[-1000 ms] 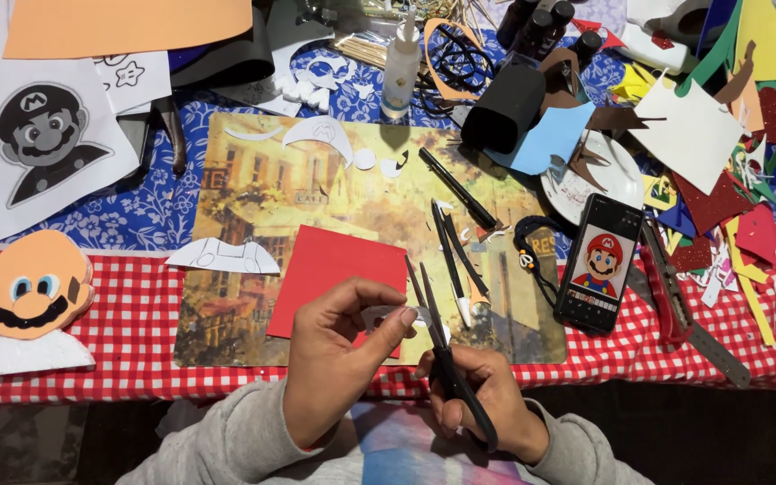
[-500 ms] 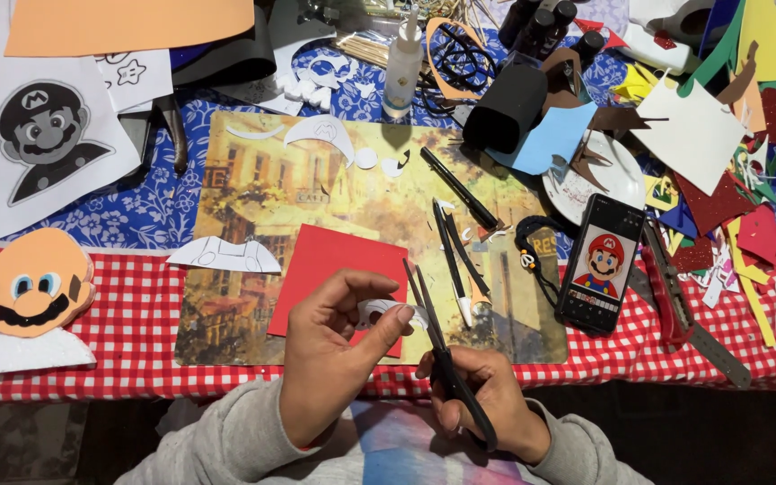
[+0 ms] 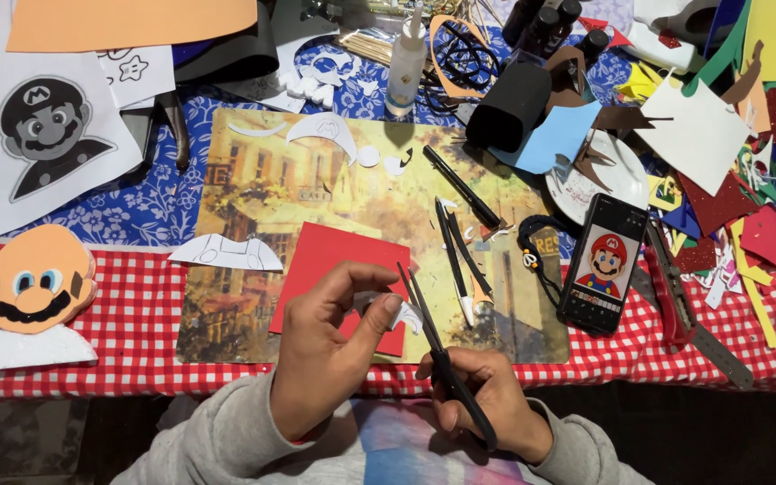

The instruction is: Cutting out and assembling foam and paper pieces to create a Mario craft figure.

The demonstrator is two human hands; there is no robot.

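My left hand (image 3: 330, 355) pinches a small white paper cutout (image 3: 403, 313) between thumb and fingers, just above a red sheet (image 3: 330, 260) lying on a picture placemat (image 3: 253, 198). My right hand (image 3: 487, 402) grips black scissors (image 3: 437, 355), whose thin blades point up and away and meet the right edge of the cutout. Both hands hover over the near edge of the table, in grey sleeves.
A phone (image 3: 604, 263) showing a cartoon character lies right of the placemat. Black pens (image 3: 460, 247), a glue bottle (image 3: 404, 63), a foam face figure (image 3: 36, 287), printed character sheets (image 3: 42, 126), white cut shapes (image 3: 226, 254) and many coloured foam scraps (image 3: 720, 180) crowd the table.
My left hand has turned the white cutout a little against the scissor blades. Nothing else on the table has moved.
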